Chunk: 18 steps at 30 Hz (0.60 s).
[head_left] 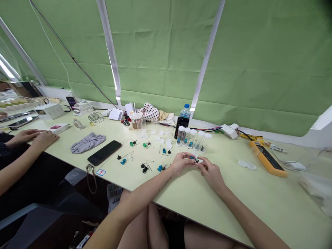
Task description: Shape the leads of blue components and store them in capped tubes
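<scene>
Blue and black bit sits in the head view, pinched by the nearly closed fingers of the left hand and right hand, just near of the clear tubes. Loose fingers could drop it, and 1 bump could tip the tubes over

Blue piece: small, in left hand's fingertips
Black piece: small, between hands
White piece: at right hand's fingertips
</scene>
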Available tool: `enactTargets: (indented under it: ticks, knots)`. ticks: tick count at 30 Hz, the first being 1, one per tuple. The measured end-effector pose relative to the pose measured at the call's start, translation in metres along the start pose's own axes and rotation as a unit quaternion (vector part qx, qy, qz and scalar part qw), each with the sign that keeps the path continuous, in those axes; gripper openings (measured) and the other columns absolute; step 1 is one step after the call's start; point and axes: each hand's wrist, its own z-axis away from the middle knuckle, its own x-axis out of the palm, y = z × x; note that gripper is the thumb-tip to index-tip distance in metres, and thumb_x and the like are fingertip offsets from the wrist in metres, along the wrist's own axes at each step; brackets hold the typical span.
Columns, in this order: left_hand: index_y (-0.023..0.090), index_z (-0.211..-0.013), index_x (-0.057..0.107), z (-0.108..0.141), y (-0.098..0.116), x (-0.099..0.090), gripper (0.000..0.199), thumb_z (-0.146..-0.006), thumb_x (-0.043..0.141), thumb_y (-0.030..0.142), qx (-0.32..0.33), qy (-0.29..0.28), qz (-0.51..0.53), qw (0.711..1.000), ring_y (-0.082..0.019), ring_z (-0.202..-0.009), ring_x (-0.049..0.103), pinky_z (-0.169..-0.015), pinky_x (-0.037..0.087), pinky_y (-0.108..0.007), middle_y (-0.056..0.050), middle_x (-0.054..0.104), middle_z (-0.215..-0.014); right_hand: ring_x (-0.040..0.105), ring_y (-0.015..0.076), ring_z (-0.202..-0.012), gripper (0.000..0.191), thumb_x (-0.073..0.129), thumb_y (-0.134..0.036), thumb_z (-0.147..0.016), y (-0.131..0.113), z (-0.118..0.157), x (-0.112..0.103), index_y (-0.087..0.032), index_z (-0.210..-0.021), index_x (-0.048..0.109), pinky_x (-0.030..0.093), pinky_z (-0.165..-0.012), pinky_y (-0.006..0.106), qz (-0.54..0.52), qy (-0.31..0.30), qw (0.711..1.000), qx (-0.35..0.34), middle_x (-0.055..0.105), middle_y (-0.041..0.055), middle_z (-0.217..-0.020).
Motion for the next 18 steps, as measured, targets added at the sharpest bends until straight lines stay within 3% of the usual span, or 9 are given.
enactTargets:
  ticks: [18]
  knots:
    - [0.007, -0.087, 0.063, -0.0010, -0.0020, -0.0028, 0.037, -0.057, 0.079, 0.024, 0.005, -0.006, -0.004, 1.000, -0.018, -0.072, 0.064, -0.083, 0.048, -0.044, -0.009, 0.064, -0.079, 0.056, 0.0151, -0.049, 0.033, 0.040, -0.051, -0.087, -0.0018, 0.0007, 0.0005, -0.023, -0.100, 0.051, 0.045, -0.059, 0.028, -0.001, -0.010, 1.000, -0.004, 0.065, 0.0003, -0.069]
